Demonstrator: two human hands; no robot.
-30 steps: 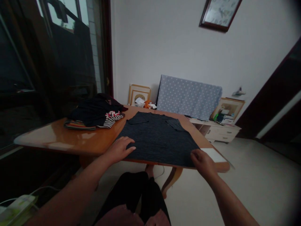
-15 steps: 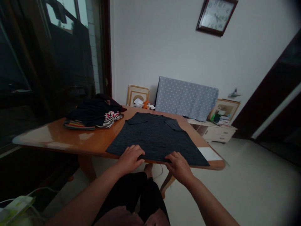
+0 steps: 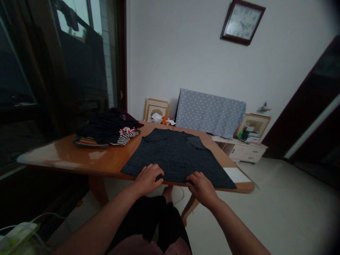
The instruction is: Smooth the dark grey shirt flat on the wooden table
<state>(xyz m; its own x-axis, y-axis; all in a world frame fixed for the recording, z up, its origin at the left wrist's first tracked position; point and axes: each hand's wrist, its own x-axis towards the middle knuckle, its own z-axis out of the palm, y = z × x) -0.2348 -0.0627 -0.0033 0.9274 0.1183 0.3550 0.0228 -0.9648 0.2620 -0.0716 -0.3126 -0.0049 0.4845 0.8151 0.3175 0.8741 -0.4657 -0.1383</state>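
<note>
A dark grey-blue T-shirt point(image 3: 172, 156) lies spread flat on the wooden table point(image 3: 117, 159), its hem along the near edge and its short sleeves and neckline toward the far side. My left hand point(image 3: 149, 178) is at the hem left of centre, with its fingers and thumb closed on the cloth. Right of centre, my right hand point(image 3: 201, 186) pinches the same hem between curled fingers and thumb. Some of the fingertips are hidden by the hands.
Folded clothes point(image 3: 106, 129) are piled on the table's left part. A white sheet point(image 3: 236, 174) lies at the right corner. Behind the table stand a white cabinet point(image 3: 248, 152) and something draped in dotted grey-blue cloth point(image 3: 211, 111). A framed picture point(image 3: 156, 108) leans on the wall.
Both hands stay at the hem and the T-shirt lies as before. Only the camera's view has shifted slightly.
</note>
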